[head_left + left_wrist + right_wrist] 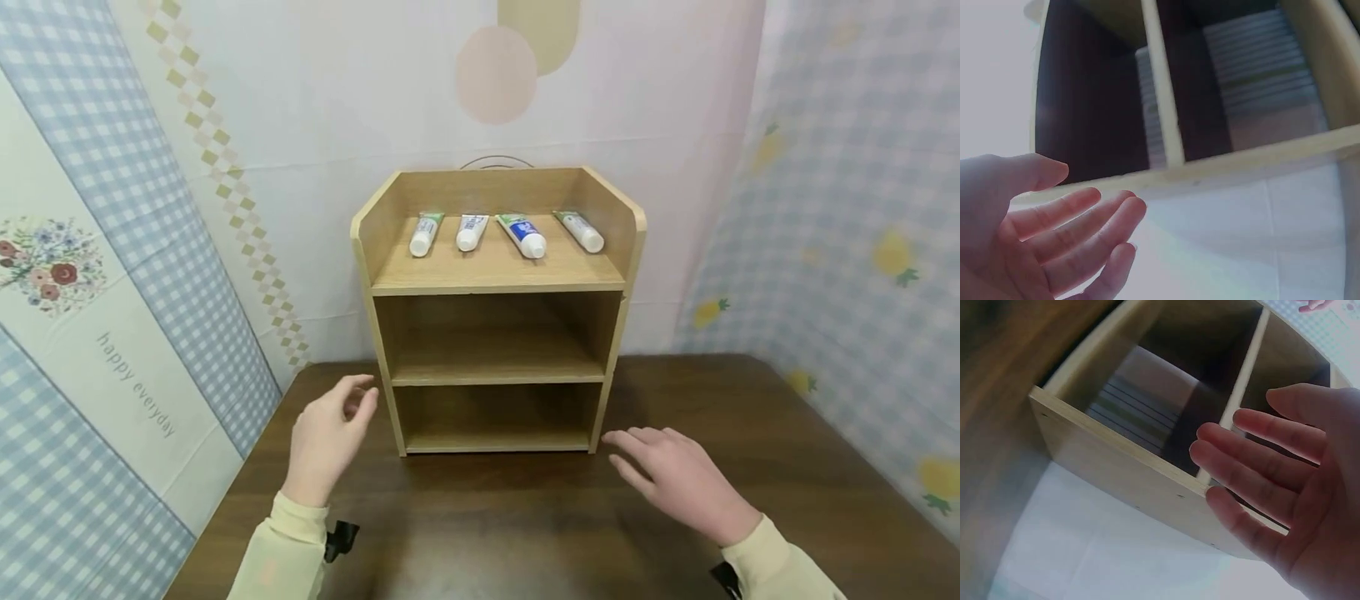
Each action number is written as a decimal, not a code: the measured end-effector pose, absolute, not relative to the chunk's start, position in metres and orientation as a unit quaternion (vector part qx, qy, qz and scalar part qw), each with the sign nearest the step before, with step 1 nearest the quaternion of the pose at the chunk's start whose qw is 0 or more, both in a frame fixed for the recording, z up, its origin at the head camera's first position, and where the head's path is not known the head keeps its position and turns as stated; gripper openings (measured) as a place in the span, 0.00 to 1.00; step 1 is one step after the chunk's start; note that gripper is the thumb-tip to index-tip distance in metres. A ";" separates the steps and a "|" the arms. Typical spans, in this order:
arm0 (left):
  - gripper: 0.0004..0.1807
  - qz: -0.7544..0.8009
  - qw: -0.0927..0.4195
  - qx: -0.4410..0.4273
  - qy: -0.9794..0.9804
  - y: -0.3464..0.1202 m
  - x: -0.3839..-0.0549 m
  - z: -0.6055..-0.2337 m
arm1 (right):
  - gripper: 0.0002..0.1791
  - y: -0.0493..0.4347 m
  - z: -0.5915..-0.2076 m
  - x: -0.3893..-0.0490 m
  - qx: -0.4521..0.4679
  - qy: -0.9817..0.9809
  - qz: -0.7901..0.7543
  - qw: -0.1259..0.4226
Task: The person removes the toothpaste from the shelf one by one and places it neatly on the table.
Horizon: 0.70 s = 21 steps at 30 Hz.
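Observation:
A light wooden shelf unit (498,377) stands on the dark table, with two compartments below an open top tier. Several toothpaste tubes (522,236) lie in a row on that top tier, caps toward the front; one has a blue label. My left hand (328,437) hovers near the unit's lower left side, fingers loosely bent and nothing in them. Beyond the lower right side, my right hand (670,473) reaches inward with relaxed fingers, also holding nothing. In the wrist views, the left hand (1066,237) and the right hand (1279,469) both appear beside the unit's edges.
The dark wooden table (510,533) extends in front of the unit and to both sides. A pale printed cloth (337,100) hangs right behind it. Checked cloth (847,208) with pineapples hangs at the right, and blue checked cloth (97,125) at the left.

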<state>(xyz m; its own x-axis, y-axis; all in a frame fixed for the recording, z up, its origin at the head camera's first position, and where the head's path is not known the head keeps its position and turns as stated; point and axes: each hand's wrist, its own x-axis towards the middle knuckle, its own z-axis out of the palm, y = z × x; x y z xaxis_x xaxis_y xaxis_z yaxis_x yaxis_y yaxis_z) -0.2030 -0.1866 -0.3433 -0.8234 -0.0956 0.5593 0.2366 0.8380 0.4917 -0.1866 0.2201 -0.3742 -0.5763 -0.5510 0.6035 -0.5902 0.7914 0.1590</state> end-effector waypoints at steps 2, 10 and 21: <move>0.14 -0.290 0.303 -0.032 -0.907 -0.191 -0.205 -0.337 | 0.12 0.219 -0.368 -0.186 0.318 -0.888 0.033 0.330; 0.21 -0.319 0.310 -0.031 -0.895 -0.197 -0.211 -0.317 | 0.13 0.212 -0.342 -0.194 0.326 -0.884 0.040 0.333; 0.27 -0.362 0.279 -0.047 -0.888 -0.195 -0.216 -0.293 | 0.13 0.194 -0.314 -0.205 0.363 -0.864 0.034 0.347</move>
<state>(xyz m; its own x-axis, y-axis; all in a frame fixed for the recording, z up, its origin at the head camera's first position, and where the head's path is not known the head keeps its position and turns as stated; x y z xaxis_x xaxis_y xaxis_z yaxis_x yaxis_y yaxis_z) -0.2163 -0.1951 -0.2935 -0.8394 -0.1181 0.5304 0.2862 0.7336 0.6163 -0.2046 0.1940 -0.3137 -0.4951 -0.6038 0.6247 -0.6511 0.7339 0.1934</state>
